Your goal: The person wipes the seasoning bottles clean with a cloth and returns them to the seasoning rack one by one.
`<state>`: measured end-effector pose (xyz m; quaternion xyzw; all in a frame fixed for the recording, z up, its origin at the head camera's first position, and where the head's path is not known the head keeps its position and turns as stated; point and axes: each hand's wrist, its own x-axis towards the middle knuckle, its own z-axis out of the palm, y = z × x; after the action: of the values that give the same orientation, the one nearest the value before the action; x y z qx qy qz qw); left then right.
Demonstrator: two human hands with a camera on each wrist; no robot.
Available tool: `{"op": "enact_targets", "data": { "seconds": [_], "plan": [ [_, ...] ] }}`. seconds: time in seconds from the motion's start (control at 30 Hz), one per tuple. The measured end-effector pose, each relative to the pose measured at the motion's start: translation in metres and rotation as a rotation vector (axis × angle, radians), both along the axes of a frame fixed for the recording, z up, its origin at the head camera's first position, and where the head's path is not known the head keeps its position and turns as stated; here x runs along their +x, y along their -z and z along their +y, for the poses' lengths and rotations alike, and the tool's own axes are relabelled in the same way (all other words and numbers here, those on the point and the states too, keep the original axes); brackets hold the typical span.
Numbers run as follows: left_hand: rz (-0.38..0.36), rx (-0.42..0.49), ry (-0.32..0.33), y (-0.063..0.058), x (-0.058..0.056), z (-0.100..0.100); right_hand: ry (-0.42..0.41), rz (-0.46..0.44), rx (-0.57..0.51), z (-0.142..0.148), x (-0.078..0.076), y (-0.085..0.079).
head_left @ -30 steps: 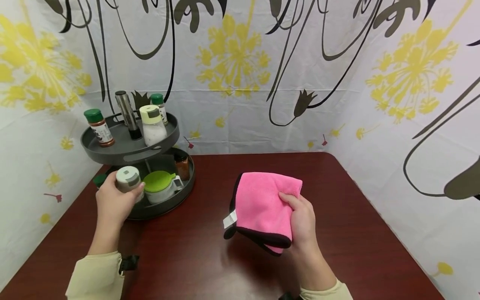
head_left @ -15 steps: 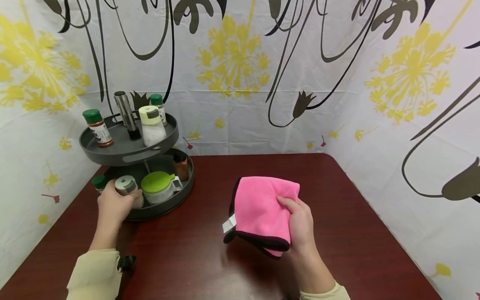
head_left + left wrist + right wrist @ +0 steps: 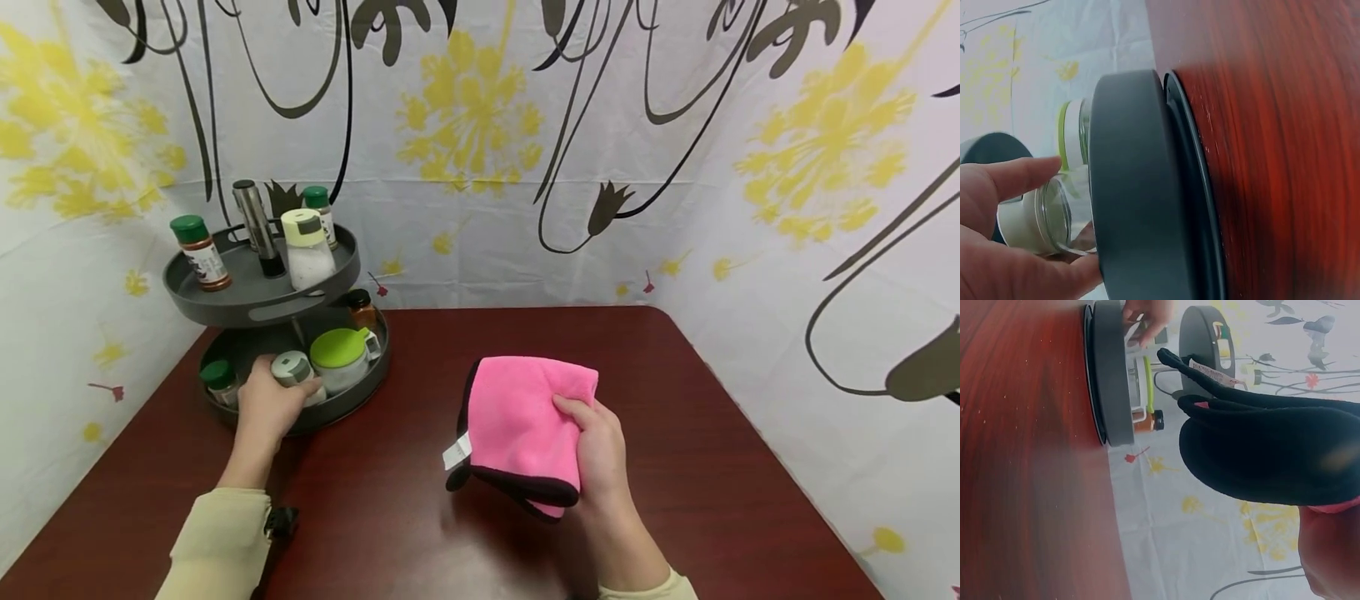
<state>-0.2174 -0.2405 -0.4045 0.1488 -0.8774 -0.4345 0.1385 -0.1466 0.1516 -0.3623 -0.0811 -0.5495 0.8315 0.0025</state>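
Observation:
In the head view, my left hand (image 3: pixel 272 402) grips a clear jar with a white-and-grey lid (image 3: pixel 291 367) on the lower tier (image 3: pixel 348 405) of a dark grey two-tier rack. Its thumb and fingers lie on opposite sides of the jar (image 3: pixel 1054 215) in the left wrist view. Beside the jar stands a glass pot with a lime-green lid (image 3: pixel 339 348), and a green-capped bottle (image 3: pixel 219 377) is to its left. Over the table, my right hand (image 3: pixel 600 450) holds a folded pink cloth (image 3: pixel 521 417) with black edging and a white tag.
The upper tier (image 3: pixel 232 308) carries a red-brown spice bottle (image 3: pixel 201 254), a metal cylinder (image 3: pixel 258 229), a cream-lidded shaker (image 3: pixel 306 250) and another green-capped bottle (image 3: pixel 318 204). A dark-capped amber jar (image 3: pixel 362 308) stands at the lower tier's back. Patterned cloth (image 3: pixel 465 258) hangs behind the table (image 3: pixel 420 533).
My left hand has lowered the jar onto the lower tier, then moved right with it. The lower tier's contents have shifted round with this turn. My right hand has barely moved with the cloth.

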Motion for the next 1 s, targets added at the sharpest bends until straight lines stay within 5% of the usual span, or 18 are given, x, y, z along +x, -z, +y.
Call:
{"op": "enact_targets", "data": {
  "seconds": [0.33, 0.63, 0.83, 1.0],
  "plan": [
    [0.123, -0.056, -0.065, 0.000, 0.003, 0.011, 0.001, -0.005, -0.009, 0.007, -0.002, 0.000],
    [0.404, -0.222, 0.000, -0.028, 0.017, 0.044, -0.025, -0.003, -0.039, 0.013, -0.010, -0.005],
    [0.482, -0.237, 0.069, -0.041, 0.032, 0.064, -0.115, -0.066, -0.013, 0.015, -0.020, -0.009],
    [0.484, -0.240, 0.117, -0.045, 0.039, 0.073, -0.293, -0.168, -0.003, 0.006, -0.028, -0.002]
  ]
}}
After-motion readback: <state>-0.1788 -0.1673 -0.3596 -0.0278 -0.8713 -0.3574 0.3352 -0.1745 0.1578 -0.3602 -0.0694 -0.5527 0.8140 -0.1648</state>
